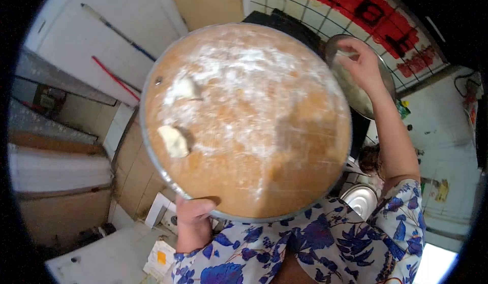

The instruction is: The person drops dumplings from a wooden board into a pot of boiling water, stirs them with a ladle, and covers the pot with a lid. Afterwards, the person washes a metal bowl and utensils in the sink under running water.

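My left hand [195,213] grips the lower left rim of a large round wooden board [305,177] with a metal edge, thumb on top. White flour dusts the board's surface. Two small pale pieces of dough, perhaps dumplings, rest near its left side: an upper dough piece [187,88] and a lower dough piece [173,142]. Beyond the board's right edge, my right hand [360,64] hovers over a round metal pot [389,83], its thumb and forefinger bent and apart with nothing visible between them. The board hides part of the pot, and its contents look pale and blurred.
A tiled wall [305,12] with a red panel rises behind the pot. At lower right sits a shiny metal lid [360,200]. A white door [101,30] and a tiled floor [134,172] are on the left. Below lies a white surface [96,253] holding a paper packet [161,258].
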A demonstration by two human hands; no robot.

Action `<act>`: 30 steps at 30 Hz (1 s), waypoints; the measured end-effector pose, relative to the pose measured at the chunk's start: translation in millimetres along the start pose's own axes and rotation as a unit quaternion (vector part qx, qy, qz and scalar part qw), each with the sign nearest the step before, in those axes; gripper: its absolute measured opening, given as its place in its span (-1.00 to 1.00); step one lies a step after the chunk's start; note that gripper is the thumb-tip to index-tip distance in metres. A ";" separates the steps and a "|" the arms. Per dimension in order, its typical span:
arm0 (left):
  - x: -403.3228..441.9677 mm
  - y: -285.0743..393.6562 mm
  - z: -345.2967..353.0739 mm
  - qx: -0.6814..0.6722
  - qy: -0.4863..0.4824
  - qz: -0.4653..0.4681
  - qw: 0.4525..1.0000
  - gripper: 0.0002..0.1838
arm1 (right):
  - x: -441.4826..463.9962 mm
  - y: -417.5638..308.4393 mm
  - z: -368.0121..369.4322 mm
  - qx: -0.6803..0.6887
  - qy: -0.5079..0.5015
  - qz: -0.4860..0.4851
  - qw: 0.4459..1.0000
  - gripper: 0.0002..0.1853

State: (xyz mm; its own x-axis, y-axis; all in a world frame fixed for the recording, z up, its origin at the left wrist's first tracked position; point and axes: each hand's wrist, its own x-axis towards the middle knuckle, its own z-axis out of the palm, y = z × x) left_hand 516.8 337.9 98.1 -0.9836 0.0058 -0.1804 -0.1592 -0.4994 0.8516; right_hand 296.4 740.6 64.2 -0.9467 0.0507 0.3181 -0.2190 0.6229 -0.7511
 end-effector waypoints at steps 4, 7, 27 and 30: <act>2.6 13.0 -4.2 -0.005 -0.054 -0.028 0.998 -0.02 | -4.4 -166.4 58.2 0.098 -0.137 -0.341 0.925 -0.57; -1.3 21.8 6.0 -0.026 -0.075 -0.073 0.994 -0.04 | -8.8 -209.1 108.6 0.130 -0.158 -0.427 0.881 -0.57; 14.2 -7.6 12.7 0.015 -0.009 -0.042 0.999 -0.08 | -21.4 -190.2 96.1 0.183 -0.300 -0.335 0.874 -0.66; 18.5 -28.0 8.9 0.026 -0.037 0.014 0.999 -0.12 | -12.3 -137.8 55.8 0.281 -0.283 -0.228 0.888 -0.72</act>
State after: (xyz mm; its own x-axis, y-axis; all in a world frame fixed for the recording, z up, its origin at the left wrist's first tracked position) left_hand 502.3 359.6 75.3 -0.9911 0.0580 -0.1200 -0.1333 -0.4545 0.8807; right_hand 325.0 610.6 131.4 -0.6613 -0.6061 0.4419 -0.5431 -0.0194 -0.8394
